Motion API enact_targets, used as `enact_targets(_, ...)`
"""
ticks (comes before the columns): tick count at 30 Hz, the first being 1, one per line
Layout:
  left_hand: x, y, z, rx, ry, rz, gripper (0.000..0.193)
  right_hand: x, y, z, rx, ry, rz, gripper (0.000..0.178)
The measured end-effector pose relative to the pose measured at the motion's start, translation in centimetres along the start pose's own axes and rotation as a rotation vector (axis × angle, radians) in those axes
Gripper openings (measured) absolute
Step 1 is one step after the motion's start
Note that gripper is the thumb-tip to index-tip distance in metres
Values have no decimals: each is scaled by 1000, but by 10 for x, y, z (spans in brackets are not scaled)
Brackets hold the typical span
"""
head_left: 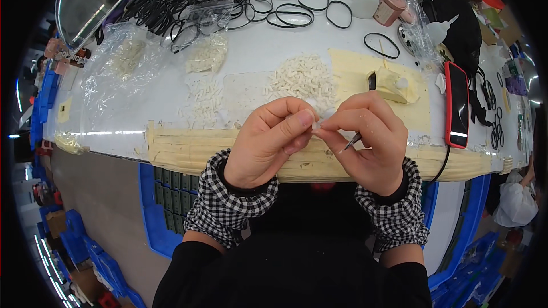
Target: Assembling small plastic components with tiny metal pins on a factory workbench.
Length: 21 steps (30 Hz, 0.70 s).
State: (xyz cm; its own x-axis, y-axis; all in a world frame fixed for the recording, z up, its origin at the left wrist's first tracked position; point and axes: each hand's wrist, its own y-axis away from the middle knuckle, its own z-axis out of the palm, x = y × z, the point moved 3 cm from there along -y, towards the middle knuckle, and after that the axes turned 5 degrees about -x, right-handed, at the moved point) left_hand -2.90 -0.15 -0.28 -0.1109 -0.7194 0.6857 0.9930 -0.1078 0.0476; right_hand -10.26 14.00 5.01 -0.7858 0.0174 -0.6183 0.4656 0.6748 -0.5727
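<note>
Over the taped bench edge [182,147], I've L hand [273,140] & R hand [374,137] fingers pinching a tiny white pc [315,126] (R also holds a dark tool [353,141]), prob mid-finishing; next calls for steady grip.

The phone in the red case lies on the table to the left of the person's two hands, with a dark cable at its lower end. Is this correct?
Not quite. In the head view, the phone lies to the right of the left hand and the right hand. It does lie on the table, with a dark cable at its lower end.
</note>
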Motion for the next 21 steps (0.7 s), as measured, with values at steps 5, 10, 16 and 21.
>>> enact_targets(5,2,-1,1,35,-27,-1,15,2,1,0,-50,58,54,23)
enact_targets(10,-1,0,2,43,53,-4,13,5,2,5,-97,339,89,35)
enact_targets(16,-2,-1,1,12,41,20,11,4,5,6,-158,328,224,34)
enact_targets(21,-1,0,2,22,3,37,10,3,4,6,-193,278,222,36)
